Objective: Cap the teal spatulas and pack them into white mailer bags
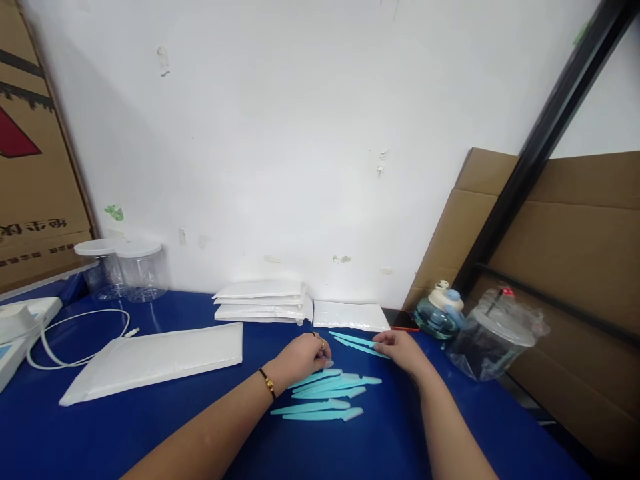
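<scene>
Several turquoise eyebrow razors (325, 415) lie in a loose pile on the blue table (200, 433), most with their blade ends pointing right. My left hand (306, 353), with a ring and a black bracelet, hovers at the pile's upper left edge. Its fingers are curled together, and whatever they may hold is hidden. Farther back, two turquoise razors (353, 338) lie nearly side by side. My right hand (399, 349) has its thumb and fingers closed on the right ends of these two.
White padded mailers (263, 310) are stacked at the wall, with another mailer (350, 315) beside them and a large one (160, 360) at left. A white cable (45, 340) and clear jars (143, 273) stand left; a glass ornament (437, 317) and bagged tub (495, 340) right.
</scene>
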A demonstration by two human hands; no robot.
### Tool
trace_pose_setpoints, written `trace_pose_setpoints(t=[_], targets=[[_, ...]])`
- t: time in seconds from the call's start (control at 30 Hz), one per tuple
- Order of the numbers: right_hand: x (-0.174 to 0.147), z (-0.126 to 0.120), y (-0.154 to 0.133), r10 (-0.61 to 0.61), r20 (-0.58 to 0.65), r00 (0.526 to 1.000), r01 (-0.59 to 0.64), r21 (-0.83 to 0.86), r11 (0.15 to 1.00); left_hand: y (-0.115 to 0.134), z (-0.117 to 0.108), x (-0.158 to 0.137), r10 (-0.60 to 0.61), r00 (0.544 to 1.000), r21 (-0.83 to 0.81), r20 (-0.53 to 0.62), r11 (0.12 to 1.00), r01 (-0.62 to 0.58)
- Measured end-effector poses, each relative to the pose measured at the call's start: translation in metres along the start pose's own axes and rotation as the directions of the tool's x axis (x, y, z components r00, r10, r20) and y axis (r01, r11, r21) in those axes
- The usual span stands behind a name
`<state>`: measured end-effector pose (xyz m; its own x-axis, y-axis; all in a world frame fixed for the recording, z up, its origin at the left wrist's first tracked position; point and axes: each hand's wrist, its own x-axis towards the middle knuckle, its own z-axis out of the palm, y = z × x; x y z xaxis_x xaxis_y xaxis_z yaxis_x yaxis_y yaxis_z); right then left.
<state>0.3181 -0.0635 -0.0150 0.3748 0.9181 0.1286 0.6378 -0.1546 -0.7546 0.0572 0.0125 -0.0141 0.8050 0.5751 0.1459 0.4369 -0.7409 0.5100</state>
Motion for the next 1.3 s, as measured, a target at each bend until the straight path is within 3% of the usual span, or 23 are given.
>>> trace_pose_setpoints(t=[0.27, 0.47, 0.6, 0.73, 1.0, 1.3], targets=[[-0.001, 0.006, -0.003, -0.115, 0.053, 0.992, 0.124, -0.239, 0.963, -0.006, -0.006, -0.002, -0.065, 0.992, -0.002, -0.111, 0.998, 0.065], [0.0, 0.013, -0.006, -0.155, 0.095, 0.983, 0.174, -0.245, 0.954, 0.009, 0.0, 0.019, 0.008, 0.998, 0.269, -0.064, 0.963, 0.009], [0.001, 0.015, -0.006, -0.153, 0.105, 0.983, 0.173, -0.227, 0.958, 0.014, 0.008, 0.041, 0.02, 1.0, 0.346, -0.021, 0.938, -0.012], [0.002, 0.012, -0.007, -0.166, 0.093, 0.982, 0.181, -0.192, 0.964, 0.013, 0.011, 0.052, 0.044, 0.999, 0.406, 0.001, 0.913, -0.041], [0.003, 0.001, -0.011, -0.152, -0.036, 0.988, 0.147, -0.106, 0.983, 0.012, 0.009, 0.047, 0.101, 0.994, 0.454, 0.036, 0.885, -0.106], [-0.002, 0.0, -0.021, -0.101, -0.138, 0.985, 0.133, 0.244, 0.961, 0.001, -0.009, 0.031, 0.03, 0.998, 0.384, -0.059, 0.923, -0.005]])
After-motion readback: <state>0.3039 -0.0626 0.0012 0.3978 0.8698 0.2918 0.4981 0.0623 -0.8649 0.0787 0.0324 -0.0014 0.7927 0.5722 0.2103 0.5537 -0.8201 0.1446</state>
